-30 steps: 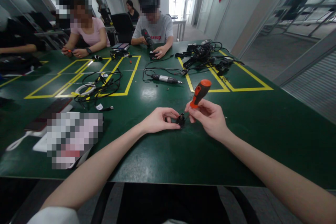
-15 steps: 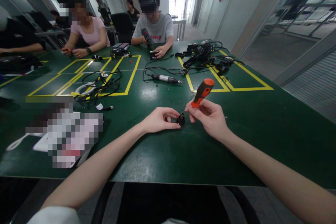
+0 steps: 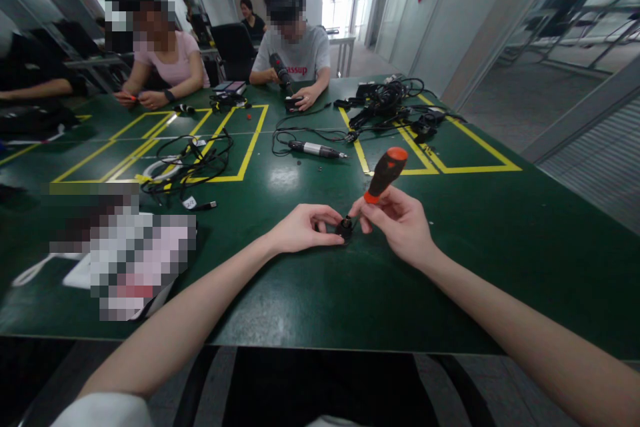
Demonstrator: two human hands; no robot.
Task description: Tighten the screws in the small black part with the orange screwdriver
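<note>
My left hand (image 3: 307, 228) pinches a small round black part (image 3: 345, 228) on the green table, thumb on the near side and fingers on the far side. A short metallic piece stands up from the top of that part. In my right hand (image 3: 397, 220) is a screwdriver (image 3: 387, 173) with an orange and black handle. It is tilted, handle up and leaning right, with my fingers closed around its lower end. The thin shaft points down toward the black part; whether its tip touches is too small to tell.
A corded electric screwdriver (image 3: 317, 150) lies beyond my hands. Tangled black cables (image 3: 385, 107) lie back right, more cables (image 3: 190, 163) to the left. Blurred-out items (image 3: 145, 267) sit on the green table (image 3: 280, 307) near my left arm. A co-worker (image 3: 295, 53) holds a power tool opposite.
The screwdriver's handle has turned slightly in my right hand and tilts a little differently. My left hand and the black part stay in place.
</note>
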